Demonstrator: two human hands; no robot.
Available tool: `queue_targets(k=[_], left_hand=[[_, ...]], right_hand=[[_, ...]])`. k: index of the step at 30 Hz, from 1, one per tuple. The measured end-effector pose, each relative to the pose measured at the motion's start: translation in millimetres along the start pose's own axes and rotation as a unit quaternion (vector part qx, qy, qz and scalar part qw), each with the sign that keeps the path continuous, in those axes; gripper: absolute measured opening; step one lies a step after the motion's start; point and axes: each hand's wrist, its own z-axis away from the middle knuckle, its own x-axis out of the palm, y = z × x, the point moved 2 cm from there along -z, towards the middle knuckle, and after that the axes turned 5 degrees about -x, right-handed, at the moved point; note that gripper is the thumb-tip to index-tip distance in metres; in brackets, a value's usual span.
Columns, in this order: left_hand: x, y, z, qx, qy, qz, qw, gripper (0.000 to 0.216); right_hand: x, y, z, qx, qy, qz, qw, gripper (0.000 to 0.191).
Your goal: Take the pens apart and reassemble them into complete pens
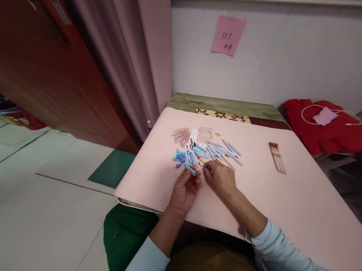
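Note:
My left hand (185,191) is closed round a short blue pen barrel (190,169), tilted, with a turquoise end at the upper left. To its right, my right hand (220,178) has its fingers pinched together close to the table; what they hold, if anything, I cannot make out. Just beyond the hands lie several blue pen caps (179,157), blue barrels and a spread of lavender-blue pen barrels (218,150). Thin white refills (193,135) with dark tips lie behind them, beside a fan of pinkish clear tubes (182,136).
Several pens with brown tops (277,158) lie together at the right of the pink-covered table (251,198). A red cloth (314,128) with a white cable is beyond the table's right edge. A green stool (127,235) stands at the near left. The wall bears a pink note (229,35).

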Motion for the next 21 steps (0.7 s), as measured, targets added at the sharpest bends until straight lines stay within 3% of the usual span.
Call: queue_targets(k=[6, 12, 16, 21], left_hand=[[-0.8, 0.0, 0.3, 0.005, 0.007, 0.006, 1.0, 0.023], [0.7, 0.0, 0.7, 0.012, 0.009, -0.008, 1.0, 0.021], [0.3, -0.2, 0.4, 0.013, 0.017, -0.006, 1.0, 0.02], [-0.8, -0.2, 0.4, 0.012, 0.014, -0.009, 1.0, 0.022]], right_hand=[[3.9, -8.1, -14.1, 0.0, -0.007, 0.012, 1.0, 0.027], [6.8, -3.7, -9.7, -0.029, 0.039, -0.072, 0.996, 0.023], [-2.7, 15.7, -8.2, 0.016, 0.115, -0.106, 0.987, 0.025], [-18.3, 54.0, -7.2, 0.078, 0.167, -0.114, 0.976, 0.024]])
